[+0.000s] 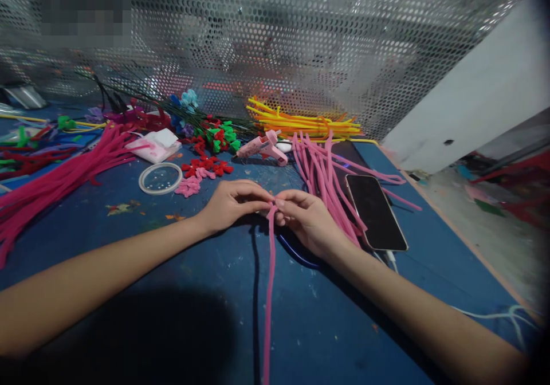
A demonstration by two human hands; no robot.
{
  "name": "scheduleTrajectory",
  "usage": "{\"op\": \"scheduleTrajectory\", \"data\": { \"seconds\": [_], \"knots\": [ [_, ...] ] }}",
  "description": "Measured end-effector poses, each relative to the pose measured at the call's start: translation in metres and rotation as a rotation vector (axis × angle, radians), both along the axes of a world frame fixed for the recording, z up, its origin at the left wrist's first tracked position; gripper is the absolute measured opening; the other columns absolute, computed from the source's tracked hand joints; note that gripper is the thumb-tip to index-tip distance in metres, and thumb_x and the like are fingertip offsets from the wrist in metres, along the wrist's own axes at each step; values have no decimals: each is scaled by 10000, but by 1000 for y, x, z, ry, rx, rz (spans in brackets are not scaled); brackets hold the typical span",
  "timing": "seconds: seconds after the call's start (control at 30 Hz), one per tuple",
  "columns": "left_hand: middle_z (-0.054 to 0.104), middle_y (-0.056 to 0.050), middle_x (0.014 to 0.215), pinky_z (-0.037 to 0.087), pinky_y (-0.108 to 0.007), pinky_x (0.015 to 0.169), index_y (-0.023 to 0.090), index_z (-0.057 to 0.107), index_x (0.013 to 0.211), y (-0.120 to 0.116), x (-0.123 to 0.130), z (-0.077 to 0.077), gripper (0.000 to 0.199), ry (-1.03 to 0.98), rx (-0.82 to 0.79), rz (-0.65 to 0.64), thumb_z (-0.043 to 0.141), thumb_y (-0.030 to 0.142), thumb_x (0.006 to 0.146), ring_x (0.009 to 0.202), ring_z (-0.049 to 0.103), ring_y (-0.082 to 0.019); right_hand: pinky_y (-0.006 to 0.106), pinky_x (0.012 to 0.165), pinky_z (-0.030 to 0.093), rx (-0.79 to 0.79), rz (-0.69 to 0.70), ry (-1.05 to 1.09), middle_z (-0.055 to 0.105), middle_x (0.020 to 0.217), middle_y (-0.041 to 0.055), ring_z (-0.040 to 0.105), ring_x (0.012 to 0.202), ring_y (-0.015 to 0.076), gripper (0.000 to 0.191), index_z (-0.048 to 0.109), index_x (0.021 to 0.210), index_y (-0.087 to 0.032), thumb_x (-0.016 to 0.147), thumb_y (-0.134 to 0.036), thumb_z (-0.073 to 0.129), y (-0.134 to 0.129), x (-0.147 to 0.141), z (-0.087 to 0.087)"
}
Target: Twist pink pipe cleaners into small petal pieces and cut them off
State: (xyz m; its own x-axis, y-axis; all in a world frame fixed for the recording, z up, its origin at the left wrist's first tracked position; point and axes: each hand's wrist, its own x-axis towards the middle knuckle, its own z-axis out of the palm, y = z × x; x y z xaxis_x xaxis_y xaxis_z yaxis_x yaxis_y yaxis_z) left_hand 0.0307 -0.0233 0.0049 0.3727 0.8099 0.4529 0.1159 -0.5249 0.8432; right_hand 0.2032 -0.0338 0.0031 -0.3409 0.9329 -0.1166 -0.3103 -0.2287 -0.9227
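Observation:
Between my two hands is a pink pipe cleaner (270, 282), its long end hanging down toward the near side of the table. My left hand (234, 204) pinches its upper end between thumb and fingers. Close against it, my right hand (307, 216) grips the same end with thumb and forefinger. The fingertips partly hide how the end is bent. Just beyond my left hand lie pink pipe-cleaner flowers (191, 184) and red ones (208, 166). To the right of my right hand is a bundle of pink pipe cleaners (322, 173).
A pink glue gun (264, 147) lies behind my hands. A phone (376, 210) with a white cable is on the right. Yellow pipe cleaners (305, 122) lie by the perforated metal panel (279, 47). At left are a clear round lid (160, 179) and deep-pink pipe cleaners (64, 179).

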Motion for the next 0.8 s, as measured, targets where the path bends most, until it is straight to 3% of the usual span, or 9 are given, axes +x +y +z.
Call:
{"op": "scheduleTrajectory", "data": {
  "seconds": [0.1, 0.17, 0.37, 0.47, 0.57, 0.8],
  "knots": [
    [687, -50, 794, 477, -244, 711, 188, 694, 786, 2, -5, -1, 77, 104, 249, -19, 634, 199, 740, 754, 624, -138, 168, 479, 443, 37, 22, -6, 609, 559, -30, 542, 478, 50, 155, 620, 704, -156, 622, -228, 729, 0, 0, -1],
    [685, -58, 781, 481, -243, 708, 174, 685, 785, 3, -6, -2, 76, 121, 358, -27, 615, 182, 756, 748, 624, -136, 175, 488, 457, 174, 17, -54, 615, 575, -38, 559, 491, 59, 120, 618, 732, -177, 658, -215, 704, 0, 3, -1],
    [670, -60, 765, 492, -227, 699, 147, 653, 769, 0, -4, 3, 67, 113, 424, -39, 590, 169, 776, 757, 622, -125, 250, 716, 507, 923, 8, -451, 686, 816, 17, 633, 774, 127, 129, 666, 816, -211, 725, -124, 635, 1, 20, 8],
    [668, -67, 796, 496, -235, 711, 149, 659, 770, 0, -4, 5, 76, 121, 384, -73, 587, 171, 779, 774, 624, -128, 255, 726, 512, 1132, 37, -544, 692, 803, 21, 637, 783, 136, 142, 672, 839, -213, 743, -121, 623, 4, 24, 12],
    [673, -64, 795, 499, -245, 726, 157, 668, 761, 0, -4, 4, 85, 129, 338, -85, 587, 176, 779, 782, 625, -131, 241, 699, 517, 1186, 59, -575, 690, 779, 19, 637, 759, 128, 128, 675, 831, -211, 761, -128, 609, 8, 26, 13],
    [681, -58, 795, 502, -250, 745, 152, 671, 744, 1, -3, 4, 67, 122, 240, -90, 607, 157, 759, 797, 629, -135, 249, 700, 526, 1105, 61, -635, 687, 802, 21, 641, 751, 129, 81, 682, 770, -210, 746, -155, 628, 8, 24, 14]
  ]
}}
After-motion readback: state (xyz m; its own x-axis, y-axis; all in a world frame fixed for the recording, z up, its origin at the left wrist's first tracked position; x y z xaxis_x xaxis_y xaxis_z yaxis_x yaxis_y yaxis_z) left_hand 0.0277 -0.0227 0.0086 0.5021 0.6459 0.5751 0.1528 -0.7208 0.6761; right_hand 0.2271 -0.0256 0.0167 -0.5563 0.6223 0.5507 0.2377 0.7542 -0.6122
